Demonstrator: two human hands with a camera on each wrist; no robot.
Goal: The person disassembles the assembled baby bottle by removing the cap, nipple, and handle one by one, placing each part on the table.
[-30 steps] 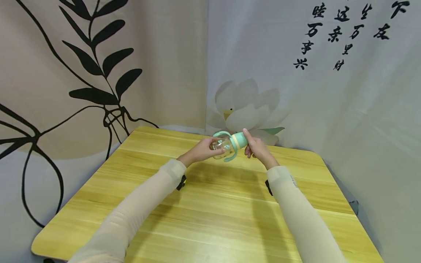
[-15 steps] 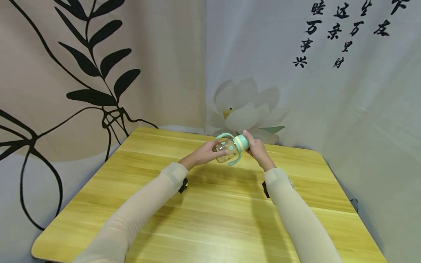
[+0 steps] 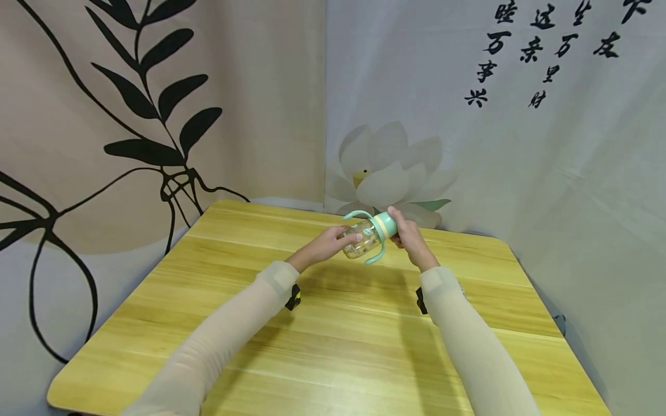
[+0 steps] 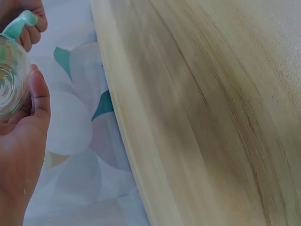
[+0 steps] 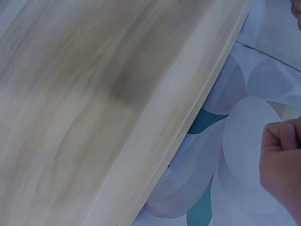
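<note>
A clear baby bottle [image 3: 370, 234] with a mint-green top, a pale yellow ring and two mint-green side handles is held tilted above the far part of the table. My left hand [image 3: 324, 245] grips its clear body, thumb along the near side. The right hand [image 3: 411, 238] holds the mint-green top, its thumb laid over the upper side. In the left wrist view the bottle's round base [image 4: 10, 80] rests in the left palm, partly cut off by the frame. The right wrist view catches only the curled right fingers [image 5: 277, 136], with the bottle out of frame.
The yellow wood-grain table [image 3: 333, 346] spreads beneath both arms. Its far edge meets a hanging cloth backdrop [image 3: 270, 104] printed with leaves, a lotus and black characters. Both forearms wear pale sleeves, with a black wrist device [image 3: 293, 297] on the left.
The bottle has shifted slightly right and downward, and tilts a little more. My right hand has gone from a thumb against the top to fingers wrapped round it. The left hand keeps its grip.
</note>
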